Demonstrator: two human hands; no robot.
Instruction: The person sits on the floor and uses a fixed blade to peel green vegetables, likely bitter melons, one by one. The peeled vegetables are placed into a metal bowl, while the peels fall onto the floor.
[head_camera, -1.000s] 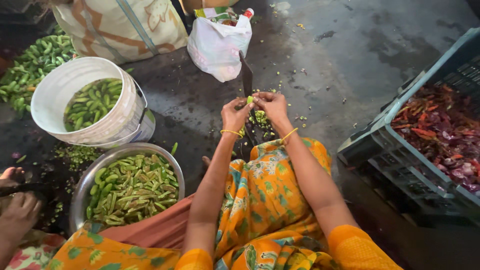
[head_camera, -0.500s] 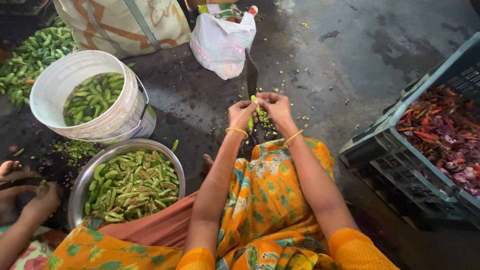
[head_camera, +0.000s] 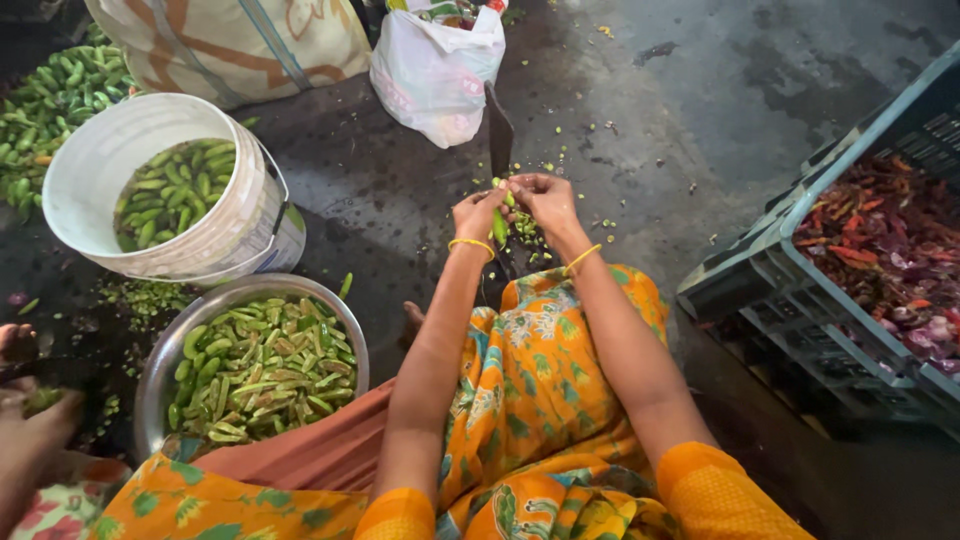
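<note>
Together, left hand (head_camera: 478, 213) and right hand (head_camera: 543, 197) grip one green pod (head_camera: 499, 227).

Floor-level vegetable prep area, likely a market or bulk kitchen.

You sit on a dark, wet concrete floor (head_camera: 760, 110) amid 1 white bucket (head_camera: 100, 180) and 1 steel basin (head_camera: 160, 370) of green gourds, a loose heap (head_camera: 50, 95), a woven sack (head_camera: 240, 40), and a plastic crate (head_camera: 800, 290) of red scraps.

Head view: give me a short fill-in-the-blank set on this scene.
1. Both hands, left hand and right hand, hold a small ____ vegetable at the upright blade.
2. The steel bowl holds ____ green pieces.
3. The bucket is ____ in colour.
4. The crate holds ____ chillies.

Missing: green; cut; white; red
</note>
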